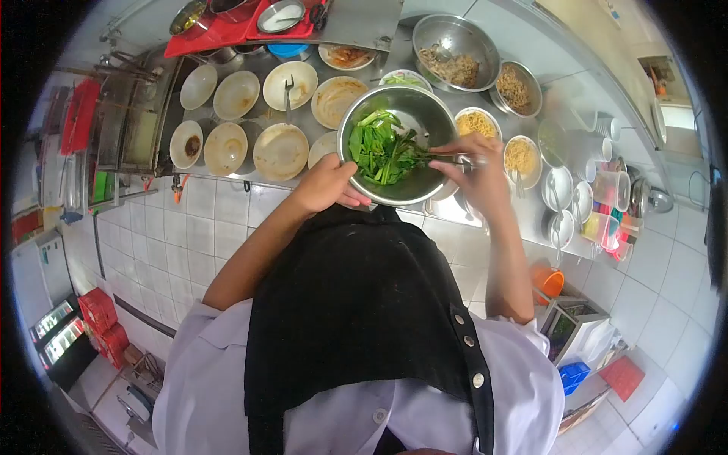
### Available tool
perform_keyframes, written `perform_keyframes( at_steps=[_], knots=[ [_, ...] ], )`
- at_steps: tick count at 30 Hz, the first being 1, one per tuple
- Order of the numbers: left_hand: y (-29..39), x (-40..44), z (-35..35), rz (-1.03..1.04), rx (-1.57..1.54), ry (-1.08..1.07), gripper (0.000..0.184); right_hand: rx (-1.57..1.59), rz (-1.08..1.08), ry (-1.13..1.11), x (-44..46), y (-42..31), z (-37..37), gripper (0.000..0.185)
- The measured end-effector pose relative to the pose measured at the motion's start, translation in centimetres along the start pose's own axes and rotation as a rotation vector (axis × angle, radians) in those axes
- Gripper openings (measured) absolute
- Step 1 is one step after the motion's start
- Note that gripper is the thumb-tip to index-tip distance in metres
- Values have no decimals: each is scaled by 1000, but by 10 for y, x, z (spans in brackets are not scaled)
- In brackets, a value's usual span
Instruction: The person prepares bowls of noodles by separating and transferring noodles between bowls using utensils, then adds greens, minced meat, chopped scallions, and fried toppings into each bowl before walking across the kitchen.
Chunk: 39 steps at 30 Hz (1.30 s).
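"How's the left hand [326,184]?"
"It's half-curled, gripping the round silver metal bowl [434,114]."
"And the right hand [478,168]?"
"Pinched closed on a slim metal utensil [438,158], beside leafy green vegetables [378,150] inside."

A bowl [431,114] lies between the left hand [328,185] and the right hand [476,165], greens [381,148] in it. Left of the hands, dishes [280,152] stand in two rows, a fork [287,95] in one. A basin [434,32] sits beyond the right hand.
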<state>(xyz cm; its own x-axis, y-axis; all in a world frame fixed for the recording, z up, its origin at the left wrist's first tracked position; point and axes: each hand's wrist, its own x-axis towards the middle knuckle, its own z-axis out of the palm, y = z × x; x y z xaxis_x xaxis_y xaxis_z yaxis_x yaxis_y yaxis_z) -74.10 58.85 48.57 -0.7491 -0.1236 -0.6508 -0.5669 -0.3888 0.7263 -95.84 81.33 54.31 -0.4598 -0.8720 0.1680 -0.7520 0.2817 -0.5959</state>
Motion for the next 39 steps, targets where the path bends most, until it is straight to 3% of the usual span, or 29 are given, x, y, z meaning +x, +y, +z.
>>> perform_keyframes(
  at_steps=[5, 11, 12, 15, 19, 22, 28, 31, 34, 39],
  knots=[
    [-3, 6, -3, 4, -26, -40, 44, -142, 94, -51, -8, -20, -23, 42],
    [0, 7, 13, 58, -13, 5, 42, 163, 208, 167, 13, -24, -1, 42],
    [1, 7, 16, 58, 16, -15, 42, 386, 338, 156, 18, -24, 13, 40],
    [7, 6, 21, 76, 110, -63, 43, -32, 81, 71, 26, -20, 32, 35],
    [7, 4, 20, 68, 198, -89, 41, -23, -16, -36, 28, -13, 22, 30],
    [0, 9, 18, 33, 232, -99, 41, -40, 67, -234, 27, -5, 14, 28],
    [-7, 18, 20, 81, 98, -32, 41, 280, 280, 19, 11, -5, -12, 17],
    [-9, 25, 15, 39, 95, -58, 40, 444, 225, 215, 1, 5, -27, 14],
    [-7, 23, 16, 35, 88, -71, 43, 432, 310, 287, -6, 3, -31, 17],
    [-7, 22, 24, 44, 48, -11, 44, -93, 199, 59, -11, -2, -28, 27]
  ],
)
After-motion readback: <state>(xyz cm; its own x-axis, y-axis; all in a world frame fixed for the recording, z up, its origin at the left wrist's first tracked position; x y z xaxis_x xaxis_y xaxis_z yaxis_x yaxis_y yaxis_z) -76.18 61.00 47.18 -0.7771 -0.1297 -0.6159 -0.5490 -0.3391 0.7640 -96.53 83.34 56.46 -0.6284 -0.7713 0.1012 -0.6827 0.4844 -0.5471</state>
